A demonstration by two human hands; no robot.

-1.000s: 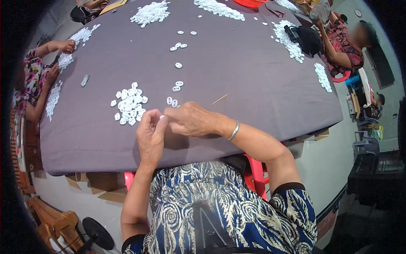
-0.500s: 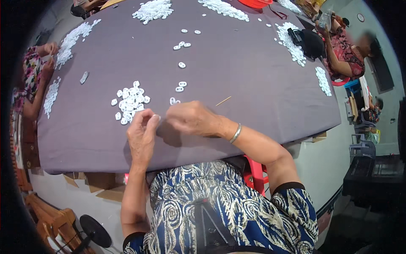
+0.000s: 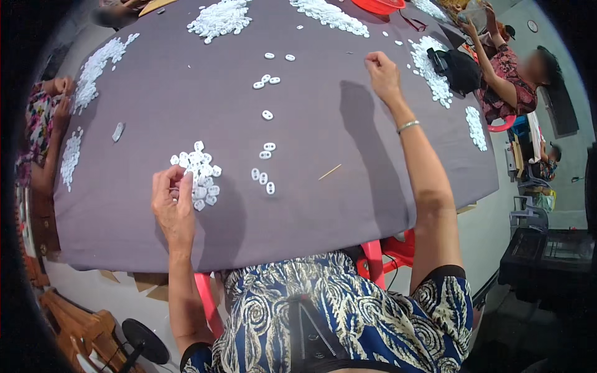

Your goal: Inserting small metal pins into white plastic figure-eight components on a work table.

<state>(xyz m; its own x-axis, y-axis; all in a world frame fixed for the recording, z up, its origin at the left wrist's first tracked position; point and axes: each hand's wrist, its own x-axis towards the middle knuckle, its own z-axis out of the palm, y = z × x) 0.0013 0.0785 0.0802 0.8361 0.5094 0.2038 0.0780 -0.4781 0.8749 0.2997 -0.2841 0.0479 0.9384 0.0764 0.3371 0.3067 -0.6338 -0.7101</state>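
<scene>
White pieces: three (image 3: 263, 178) near the pinching left hand (image 3: 171, 205); right hand (image 3: 382, 71) fisted.

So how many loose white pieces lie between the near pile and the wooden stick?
5: a pair farther out, a row of three nearer in. The left hand may hide more by the pile.

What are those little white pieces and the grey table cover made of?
The white pieces by the left hand look like moulded plastic: uniform, smooth, identical ovals with holes. The table cover seems woven cloth: matt, draping over the edge. Neither is certain.
</scene>
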